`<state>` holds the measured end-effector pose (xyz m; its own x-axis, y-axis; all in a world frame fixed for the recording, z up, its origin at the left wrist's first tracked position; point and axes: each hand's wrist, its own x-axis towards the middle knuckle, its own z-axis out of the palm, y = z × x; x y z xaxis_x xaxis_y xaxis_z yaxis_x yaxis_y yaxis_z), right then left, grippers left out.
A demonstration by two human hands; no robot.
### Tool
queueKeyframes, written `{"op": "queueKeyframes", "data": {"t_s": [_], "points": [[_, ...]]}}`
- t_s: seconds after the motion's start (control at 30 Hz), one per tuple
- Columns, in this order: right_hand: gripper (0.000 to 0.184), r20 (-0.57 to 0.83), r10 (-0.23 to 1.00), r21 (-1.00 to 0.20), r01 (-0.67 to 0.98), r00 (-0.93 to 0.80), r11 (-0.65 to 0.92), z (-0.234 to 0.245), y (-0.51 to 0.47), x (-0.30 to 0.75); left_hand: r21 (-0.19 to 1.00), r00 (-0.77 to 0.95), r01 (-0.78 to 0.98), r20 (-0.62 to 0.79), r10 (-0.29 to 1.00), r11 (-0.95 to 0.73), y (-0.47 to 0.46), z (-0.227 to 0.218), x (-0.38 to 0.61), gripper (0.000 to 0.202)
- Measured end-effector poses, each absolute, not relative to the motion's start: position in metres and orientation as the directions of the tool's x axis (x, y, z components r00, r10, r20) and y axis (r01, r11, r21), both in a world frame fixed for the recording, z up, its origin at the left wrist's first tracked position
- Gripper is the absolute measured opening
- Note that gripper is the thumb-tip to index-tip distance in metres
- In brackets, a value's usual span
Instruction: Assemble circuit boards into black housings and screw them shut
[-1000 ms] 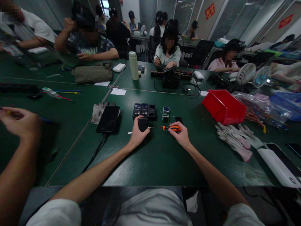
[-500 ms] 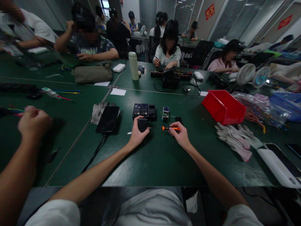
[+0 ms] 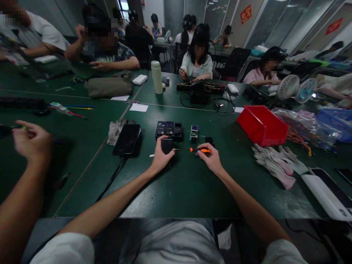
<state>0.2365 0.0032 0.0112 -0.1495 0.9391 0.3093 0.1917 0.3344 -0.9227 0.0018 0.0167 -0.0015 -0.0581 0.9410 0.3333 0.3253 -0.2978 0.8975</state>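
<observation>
My left hand (image 3: 161, 156) is closed around a small black box-shaped case (image 3: 167, 146), holding it on its side above the table. In my right hand (image 3: 211, 157) is a screwdriver (image 3: 204, 150) with an orange and black handle, pinched between thumb and fingers. Its thin shaft points left, and the tip meets the right side of the case. Just behind the case stand several black modules (image 3: 168, 130) with small screens, side by side. A bare circuit board with a small display (image 3: 194, 133) lies to their right. Near my right fingers lies a flat black piece (image 3: 209, 141).
A black phone (image 3: 126, 139) with a cable rests on grey gloves at left. To the right are a red bin (image 3: 262, 126), more gloves (image 3: 273, 163) and a white power bank (image 3: 326, 196). A co-worker's hand (image 3: 33, 141) works at far left; other people sit across the table.
My hands, the case and the screwdriver keep nearly the same places; the orange handle looks slightly turned. At far left the co-worker's hand has shifted left and its fingers have opened somewhat.
</observation>
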Motion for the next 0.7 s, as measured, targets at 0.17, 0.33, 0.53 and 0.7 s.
{"op": "queueKeyframes", "data": {"t_s": [0.17, 0.33, 0.53, 0.7], "points": [[0.022, 0.201, 0.968, -0.961, 0.16, -0.149, 0.224, 0.0092, 0.001, 0.235, 0.901, -0.065, 0.32, 0.328, 0.942, -0.292, 0.016, -0.0004, 0.002, 0.05], [0.024, 0.265, 0.96, -0.945, 0.173, -0.089, 0.277, 0.0091, 0.0013, 0.2346, 0.9, -0.061, 0.322, 0.33, 0.942, -0.295, 0.0153, 0.0002, 0.0023, 0.051], [0.018, 0.359, 0.929, -0.898, 0.24, -0.089, 0.37, 0.0107, 0.0014, 0.2372, 0.909, -0.066, 0.307, 0.316, 0.946, -0.282, 0.016, -0.0002, 0.0021, 0.051], [0.011, 0.416, 0.897, -0.87, 0.222, -0.147, 0.44, 0.0133, 0.0022, 0.2378, 0.9, -0.066, 0.32, 0.334, 0.94, -0.297, 0.0158, -0.0001, 0.0021, 0.051]]}}
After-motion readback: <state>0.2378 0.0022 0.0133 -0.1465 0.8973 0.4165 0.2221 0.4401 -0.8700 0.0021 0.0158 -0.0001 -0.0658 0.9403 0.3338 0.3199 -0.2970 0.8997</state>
